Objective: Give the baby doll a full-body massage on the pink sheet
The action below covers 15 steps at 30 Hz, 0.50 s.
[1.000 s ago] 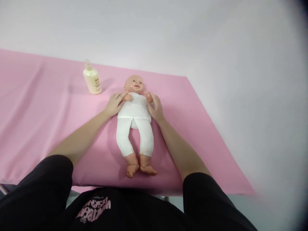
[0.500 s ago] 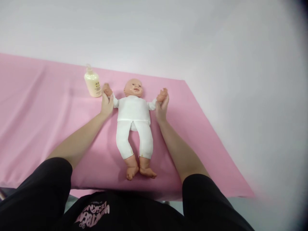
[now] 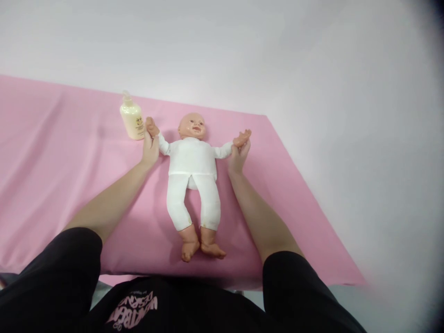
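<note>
A baby doll (image 3: 193,157) with a white cloth body lies on its back, its head at the far side and its bare feet toward me. My left hand (image 3: 150,149) is closed round the doll's hand on the left side. On the right side, my right hand (image 3: 239,156) grips the doll's other hand from below. Both doll arms are stretched out sideways. Some of my fingers are hidden behind the doll's hands.
A pale yellow pump bottle (image 3: 132,119) stands just beyond my left hand, close to the doll's hand. A pink sheet (image 3: 69,175) with soft creases covers the table. Its right edge slants toward me, with a pale surface (image 3: 347,115) beyond.
Both my hands have moved slightly outward, drawing the doll's arms wider apart. The doll's body and the bottle stay in place.
</note>
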{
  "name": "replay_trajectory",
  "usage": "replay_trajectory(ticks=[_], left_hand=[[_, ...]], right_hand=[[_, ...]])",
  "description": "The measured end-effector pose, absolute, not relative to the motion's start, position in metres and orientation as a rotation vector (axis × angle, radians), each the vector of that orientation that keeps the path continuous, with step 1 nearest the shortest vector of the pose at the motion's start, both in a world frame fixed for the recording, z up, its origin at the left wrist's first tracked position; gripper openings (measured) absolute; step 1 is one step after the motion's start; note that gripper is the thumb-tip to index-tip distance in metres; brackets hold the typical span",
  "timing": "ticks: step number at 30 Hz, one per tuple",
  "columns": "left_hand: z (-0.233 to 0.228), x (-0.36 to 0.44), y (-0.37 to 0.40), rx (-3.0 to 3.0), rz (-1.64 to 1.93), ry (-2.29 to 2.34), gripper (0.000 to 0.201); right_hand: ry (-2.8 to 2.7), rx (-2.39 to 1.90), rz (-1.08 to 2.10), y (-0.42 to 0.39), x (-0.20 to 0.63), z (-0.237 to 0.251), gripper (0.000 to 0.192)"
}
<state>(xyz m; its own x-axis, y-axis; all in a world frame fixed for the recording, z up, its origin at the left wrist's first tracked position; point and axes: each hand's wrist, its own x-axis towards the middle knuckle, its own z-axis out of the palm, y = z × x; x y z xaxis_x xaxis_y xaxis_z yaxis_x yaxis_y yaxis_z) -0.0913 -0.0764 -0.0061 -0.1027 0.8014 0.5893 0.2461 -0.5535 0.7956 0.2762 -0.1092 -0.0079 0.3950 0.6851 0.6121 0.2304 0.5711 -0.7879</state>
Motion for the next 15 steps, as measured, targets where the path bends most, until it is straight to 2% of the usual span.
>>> replay_trajectory(ticks=[4, 9, 15], left_hand=[[0.015, -0.073, -0.103, 2.158, 1.490, 1.010, 0.076], [0.025, -0.063, -0.116, 2.578, 1.101, 0.994, 0.062], [0.028, -0.062, -0.119, 2.541, 1.135, 1.028, 0.062]], right_hand=[[-1.468, -0.935, 0.313, -0.133, 0.254, 0.011, 0.071], [-1.887, -0.954, 0.186, -0.147, 0.240, 0.017, 0.056], [-1.925, -0.946, 0.127, -0.147, 0.239, 0.017, 0.056]])
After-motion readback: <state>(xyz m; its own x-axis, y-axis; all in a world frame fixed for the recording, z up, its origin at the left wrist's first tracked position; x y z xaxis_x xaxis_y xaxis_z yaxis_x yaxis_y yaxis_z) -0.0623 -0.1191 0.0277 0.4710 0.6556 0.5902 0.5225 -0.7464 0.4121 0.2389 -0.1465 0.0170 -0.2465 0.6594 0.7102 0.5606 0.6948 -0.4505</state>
